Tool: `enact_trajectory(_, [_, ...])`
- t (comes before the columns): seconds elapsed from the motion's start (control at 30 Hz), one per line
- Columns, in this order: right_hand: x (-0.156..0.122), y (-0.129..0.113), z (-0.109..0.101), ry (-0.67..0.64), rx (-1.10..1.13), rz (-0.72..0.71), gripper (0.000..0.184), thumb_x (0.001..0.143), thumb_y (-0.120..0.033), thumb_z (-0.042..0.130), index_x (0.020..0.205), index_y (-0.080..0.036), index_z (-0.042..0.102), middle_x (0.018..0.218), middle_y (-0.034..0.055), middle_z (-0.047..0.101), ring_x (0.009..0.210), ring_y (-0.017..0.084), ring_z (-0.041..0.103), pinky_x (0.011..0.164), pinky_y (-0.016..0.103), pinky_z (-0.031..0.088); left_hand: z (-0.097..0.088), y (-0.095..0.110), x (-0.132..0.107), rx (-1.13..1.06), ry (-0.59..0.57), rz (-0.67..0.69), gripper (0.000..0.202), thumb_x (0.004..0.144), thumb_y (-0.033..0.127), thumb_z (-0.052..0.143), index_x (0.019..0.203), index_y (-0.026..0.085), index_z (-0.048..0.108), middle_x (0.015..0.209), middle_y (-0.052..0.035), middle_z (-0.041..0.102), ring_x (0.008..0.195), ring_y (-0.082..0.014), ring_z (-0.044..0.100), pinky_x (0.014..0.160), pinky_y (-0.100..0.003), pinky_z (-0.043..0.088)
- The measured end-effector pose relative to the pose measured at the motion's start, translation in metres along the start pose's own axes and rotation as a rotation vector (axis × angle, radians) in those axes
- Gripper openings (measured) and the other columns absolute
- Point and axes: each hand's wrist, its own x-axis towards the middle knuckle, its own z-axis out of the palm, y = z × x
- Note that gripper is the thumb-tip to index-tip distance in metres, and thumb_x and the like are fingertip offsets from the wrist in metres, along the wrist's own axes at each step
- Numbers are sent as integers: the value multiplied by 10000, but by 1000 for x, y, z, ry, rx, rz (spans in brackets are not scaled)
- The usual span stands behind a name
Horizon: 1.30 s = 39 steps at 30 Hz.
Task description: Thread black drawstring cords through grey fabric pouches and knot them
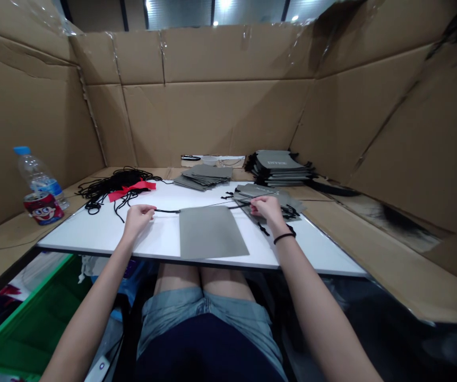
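Observation:
A flat grey drawstring pouch [211, 233] lies on the white board [152, 241] near its front edge. Black cord [167, 211] comes out of both top corners of the pouch. My left hand [138, 218] pinches the cord's end on the left side. On the other side, my right hand [267, 209] pinches the cord near the right corner, and a thin dark strand runs by its fingers. Behind that hand lies a loose pile of grey pouches [248, 192] with black cords. A stack of plain grey pieces [204, 176] sits farther back.
A neat stack of finished-looking grey pouches [278, 162] stands at the back right. Black cords [111, 185] with a red strip [132, 189] lie at the back left. A bottle [39, 172] and red can [43, 208] stand at far left. Cardboard walls [212, 106] surround the board.

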Motion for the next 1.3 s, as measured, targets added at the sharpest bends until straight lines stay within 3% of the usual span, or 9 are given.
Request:
enact_trajectory(0.13, [-11,-4,-1,91,-565,-110,167,688,-180,611,802,-146,727,771,104,702,769,242,661,712,324,510,2,5,-3,-44,-113,-25,341,630,302,597,853,90,746,735,-97,719,654,-206,633,574,-281,472])
enact_trajectory(0.23, [-21,-20,9,108,-753,-288,335,761,-218,547,1043,-146,713,1071,150,690,1074,290,593,875,359,462,4,12,-7,-116,-186,-54,359,618,320,634,867,87,746,763,-103,722,657,-195,623,572,-276,459])
enact_trajectory(0.43, [-57,-56,89,-564,-682,-596,400,814,-184,479,1167,-127,660,1223,105,642,1112,200,584,951,257,410,2,18,-11,-226,-231,-105,361,611,337,694,876,96,742,765,-95,718,684,-182,614,613,-276,460])
enact_trajectory(0.53, [-79,-59,129,-764,-678,-688,405,829,-243,509,1197,-137,643,1273,108,611,1165,226,550,977,280,388,-1,18,-11,-263,-253,-93,376,612,354,713,884,96,741,757,-92,713,680,-172,607,624,-274,462])
enact_trajectory(0.63, [-92,-48,149,-857,-655,-694,317,843,-218,491,1083,-176,694,1160,85,672,1051,203,598,902,272,411,-2,18,-10,-290,-261,-86,377,611,362,721,878,98,741,747,-89,710,667,-171,604,620,-279,464])
enact_trajectory(0.8, [-85,-25,145,-796,-528,-803,210,857,-209,494,815,-166,695,944,71,686,939,185,572,877,296,380,-1,16,-9,-339,-250,-105,306,605,296,707,839,103,742,696,-66,696,663,-161,606,645,-273,468])
enact_trajectory(1.03, [-78,-22,140,-778,-410,-940,184,865,-191,483,785,-167,647,899,62,610,895,181,501,857,312,364,3,18,-10,-350,-260,-131,321,688,361,651,858,103,738,832,-110,723,756,-184,636,664,-273,478])
enact_trajectory(1.13, [-79,-22,140,-776,-400,-964,178,859,-172,482,766,-171,634,899,61,602,895,185,490,854,317,361,4,19,-11,-340,-333,-83,375,720,422,647,907,112,743,932,-130,727,853,-211,641,705,-282,484])
enact_trajectory(1.3, [-77,-22,140,-765,-389,-974,168,852,-166,485,742,-177,612,867,54,591,870,183,484,836,318,360,2,14,-11,-249,-508,12,350,713,443,676,786,112,760,813,-107,727,715,-179,611,669,-272,453])
